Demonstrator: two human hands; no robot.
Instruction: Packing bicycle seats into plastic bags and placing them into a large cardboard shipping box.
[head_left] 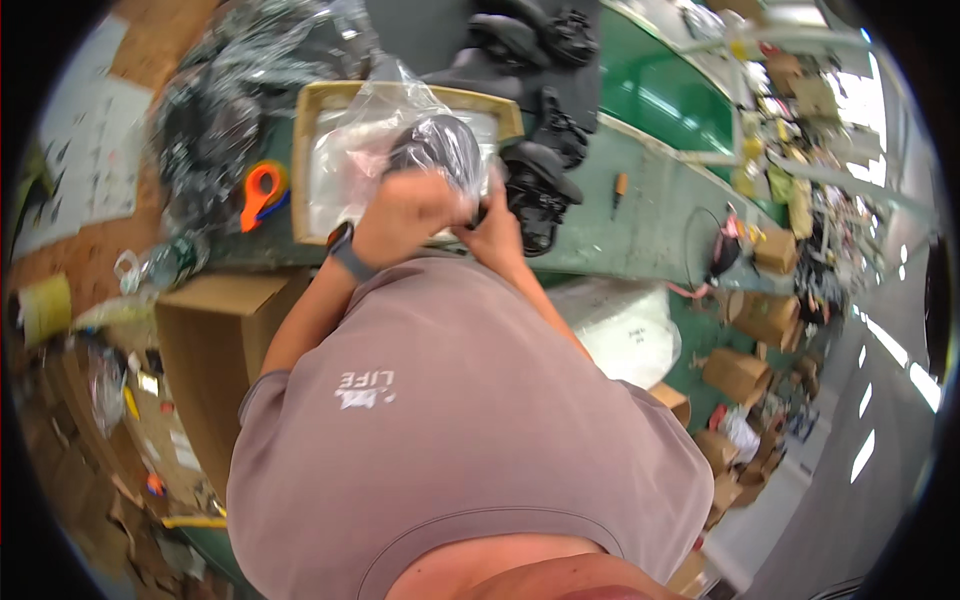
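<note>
1. The left hand (pixel 405 215) is closed around a dark rounded part (pixel 438 148) that sits inside a clear plastic bag (pixel 385 120); the fingers wrap the bag's lower end, so the hand has hold of both together
2. The right hand (pixel 497 232) is just beside the left one, touching it, fingers curled and pinching at the bag's opening; what exactly lies between the fingertips is hidden
3. The bagged part is held up in the air just beyond both hands, above a shallow tray with a tan rim (pixel 312 95) that rests on the desk (pixel 650 215)
4. As a judgement: the part looks already slipped into the bag, and the mouth of the bag seems not yet closed, since loose plastic stands up past the part
5. Just right of the right hand lie black moulded parts (pixel 540 180) without bags; more of them sit farther off, so a good share of the pile appears undone
6. Left of the left hand an orange tape dispenser (pixel 262 192) lies on the desk, and beyond it a heap of bagged dark parts (pixel 225 90), which looks like the finished lot
7. Below the left forearm stands an open cardboard box (pixel 215 330); a small screwdriver (pixel 620 190) lies well right of the hands
</note>
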